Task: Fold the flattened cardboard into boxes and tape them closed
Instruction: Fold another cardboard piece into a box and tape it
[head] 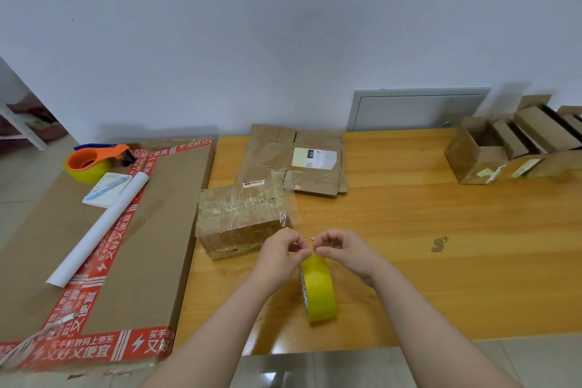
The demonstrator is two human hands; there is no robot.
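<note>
A small folded cardboard box (241, 219) wrapped in clear tape stands on the wooden table (425, 246), with a strip of clear tape (291, 198) sticking up from its right side. Just in front of it a yellow tape roll (319, 290) stands on edge. My left hand (280, 257) and my right hand (345, 249) meet above the roll, fingertips pinching the tape's end between them. Flattened cardboard sheets (299, 161) with a white label lie behind the box.
A large flat carton (104, 230) with red printed tape lies at the left, bearing an orange tape dispenser (94, 161), a notepad with a pen (108, 187) and a white paper roll (97, 230). Open cardboard boxes (510, 148) stand at the back right. A grey wall panel (415, 109) is behind.
</note>
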